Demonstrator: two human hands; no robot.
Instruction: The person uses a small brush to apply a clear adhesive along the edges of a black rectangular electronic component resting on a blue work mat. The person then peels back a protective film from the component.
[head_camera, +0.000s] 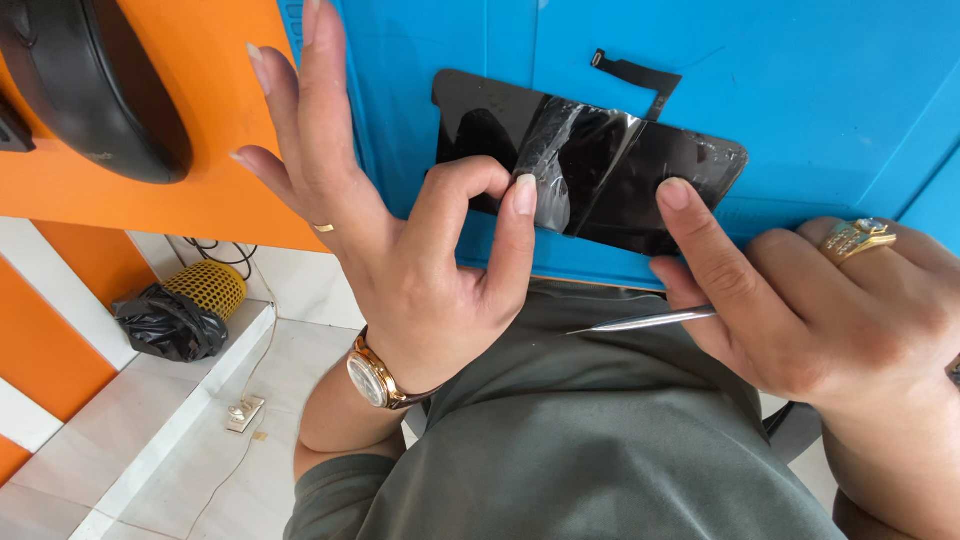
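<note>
Clearly, both hands work on one thing.
Left hand: thumb and index finger pinch a strip of clear film at the near edge of the black phone screen; the other three fingers are spread wide and raised. A ring sits on one finger and a wristwatch on the wrist.
Right hand: index fingertip presses on the screen's near right part, while the remaining fingers curl around thin metal tweezers, whose tip points toward the left hand. A gold ring shows.
Phone screen: lies flat on the blue mat, between both hands, its flex cable beyond them.
Beyond the left hand: an orange tabletop bearing a black rounded object.
</note>
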